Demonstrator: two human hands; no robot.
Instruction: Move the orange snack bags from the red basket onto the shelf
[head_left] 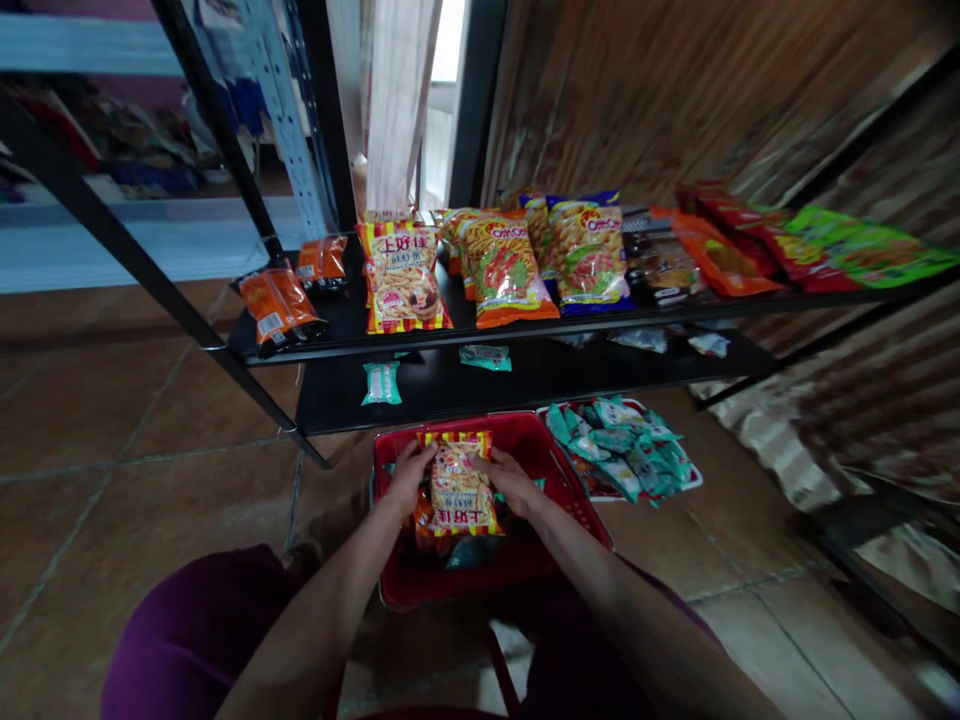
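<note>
My left hand (410, 474) and my right hand (512, 480) grip the two sides of a yellow and red striped snack bag (459, 486). The bag sits just above a red shopping basket (562, 470) on the floor, with other packets under it. Both hands have fingers curled round the bag's edges. A matching striped bag (403, 277) stands on the black shelf (345, 320) ahead.
The upper shelf carries orange packets (279, 308), orange and blue chip bags (510, 270) and red and green bags (825, 245). Small teal packets (381, 383) lie on the lower shelf. A tray of teal packets (622, 450) sits right of the basket. A black frame post (187, 310) slants left.
</note>
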